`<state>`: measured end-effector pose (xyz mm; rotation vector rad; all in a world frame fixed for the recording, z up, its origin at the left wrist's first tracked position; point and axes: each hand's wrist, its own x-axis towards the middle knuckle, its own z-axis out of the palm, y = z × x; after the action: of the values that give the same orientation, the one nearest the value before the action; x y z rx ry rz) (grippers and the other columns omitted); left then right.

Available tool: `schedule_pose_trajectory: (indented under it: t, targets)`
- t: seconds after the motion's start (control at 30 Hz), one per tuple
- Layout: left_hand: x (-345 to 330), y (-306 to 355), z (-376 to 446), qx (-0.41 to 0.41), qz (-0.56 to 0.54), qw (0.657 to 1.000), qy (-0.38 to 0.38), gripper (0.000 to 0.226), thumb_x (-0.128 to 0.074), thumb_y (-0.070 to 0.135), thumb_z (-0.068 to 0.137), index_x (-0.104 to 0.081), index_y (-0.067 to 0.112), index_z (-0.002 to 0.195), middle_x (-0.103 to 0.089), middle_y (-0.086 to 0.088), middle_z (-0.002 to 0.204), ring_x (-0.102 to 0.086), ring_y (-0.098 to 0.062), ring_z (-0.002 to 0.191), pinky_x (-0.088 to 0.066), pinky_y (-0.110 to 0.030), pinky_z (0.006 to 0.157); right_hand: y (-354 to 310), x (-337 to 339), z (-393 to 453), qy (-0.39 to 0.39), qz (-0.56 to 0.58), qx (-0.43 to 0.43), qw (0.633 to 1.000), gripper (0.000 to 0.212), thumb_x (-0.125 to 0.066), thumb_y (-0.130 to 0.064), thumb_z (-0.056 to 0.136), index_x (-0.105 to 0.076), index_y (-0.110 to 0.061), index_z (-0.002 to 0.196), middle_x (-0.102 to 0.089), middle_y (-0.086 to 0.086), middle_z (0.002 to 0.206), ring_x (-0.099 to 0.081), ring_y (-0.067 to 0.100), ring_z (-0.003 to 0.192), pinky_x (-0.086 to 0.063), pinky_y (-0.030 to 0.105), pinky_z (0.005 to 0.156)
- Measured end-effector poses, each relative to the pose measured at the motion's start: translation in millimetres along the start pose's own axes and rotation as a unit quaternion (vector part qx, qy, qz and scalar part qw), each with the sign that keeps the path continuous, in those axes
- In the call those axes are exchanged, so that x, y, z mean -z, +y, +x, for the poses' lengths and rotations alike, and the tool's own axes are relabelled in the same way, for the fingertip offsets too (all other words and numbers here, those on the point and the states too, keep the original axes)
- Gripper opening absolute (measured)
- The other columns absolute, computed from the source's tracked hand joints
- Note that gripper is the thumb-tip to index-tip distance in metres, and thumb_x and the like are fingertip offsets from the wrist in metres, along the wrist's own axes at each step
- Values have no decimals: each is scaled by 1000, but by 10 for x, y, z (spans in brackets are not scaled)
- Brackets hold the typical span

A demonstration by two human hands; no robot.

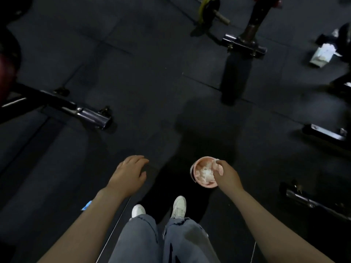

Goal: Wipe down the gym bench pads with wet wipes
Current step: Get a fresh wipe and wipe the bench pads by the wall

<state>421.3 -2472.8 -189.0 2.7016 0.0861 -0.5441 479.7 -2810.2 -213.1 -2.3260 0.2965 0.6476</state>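
Observation:
A small pink bucket [199,166] with crumpled white wipes [206,173] inside hangs over the dark floor at lower right. My right hand [227,175] grips its rim on the right side. My left hand [129,173] is held out over the floor, palm down, fingers apart and holding nothing. A white wet-wipe pack [322,55] lies on something dark at the far right. A bench with a red pad [5,73] shows only at the left edge.
Black rubber floor tiles all around. A bench foot bar [89,115] lies at left, an upright frame base [244,46] and a barbell plate [208,10] ahead, more frame bars [324,132] at right. My white shoes [178,206] and jeans are below.

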Motion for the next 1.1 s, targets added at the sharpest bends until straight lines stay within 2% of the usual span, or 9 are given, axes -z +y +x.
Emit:
schedule_pose_trajectory:
  t: [0.13,0.27,0.37,0.5,0.6,0.73,0.9,1.1]
  targets:
    - [24,-403,-286,79,-45,996,24,48,-53,33,97,-48,26,143,-41,6,152,-30,-18,144,-28,-37,115,-459,-226,105,-45,-56,51,996,44,-54,-18,95,-47,-16,138,-59,5,125,-55,20,116,-39,23,88]
    - [100,-910,-662,145,-106,981,78,44,-56,28,97,-53,20,140,-47,1,148,-36,-22,140,-29,-38,115,-989,-619,95,-84,-102,113,985,48,-57,-19,95,-44,-14,142,-52,4,138,-50,19,126,-38,24,96]
    - [87,-1416,-1025,202,-148,963,96,43,-58,26,96,-55,18,138,-49,-2,146,-38,-24,139,-31,-38,114,-1376,-1022,51,-112,-148,162,969,48,-59,-19,94,-45,-16,140,-55,5,135,-54,16,118,-40,23,88]
    - [-36,-2157,-1589,262,-183,945,69,46,-57,27,96,-51,20,141,-43,-1,151,-32,-23,142,-26,-35,116,-1833,-1650,-41,-161,-211,214,940,49,-59,-15,92,-46,-19,139,-54,4,135,-54,16,116,-41,22,88]
    - [-160,-2632,-1963,312,-210,923,81,46,-57,25,95,-52,20,141,-45,-1,150,-34,-23,141,-27,-35,116,-2112,-2230,-155,-189,-229,230,927,48,-58,-15,92,-46,-21,138,-54,2,133,-51,5,99,-41,17,78]
    - [-383,-3136,-2277,360,-237,896,109,43,-57,22,94,-55,19,137,-51,-1,144,-40,-23,136,-28,-33,113,-2383,-3172,-320,-228,-225,232,918,43,-56,-13,92,-50,-21,134,-58,-1,126,-50,4,94,-39,17,75]
    - [-881,-3614,-2438,415,-302,848,130,40,-57,16,94,-58,16,134,-56,-2,139,-45,-24,133,-32,-37,113,-2453,-4447,-407,-298,-264,224,890,41,-52,-8,88,-56,-15,128,-60,3,127,-56,16,113,-37,20,89]
    - [-1812,-4214,-2300,493,-380,761,183,36,-56,15,95,-60,17,130,-58,3,134,-48,-15,128,-32,-21,104,-2057,-5980,-126,-369,-338,219,838,41,-51,-9,91,-54,-15,131,-56,5,132,-54,17,118,-36,18,93]
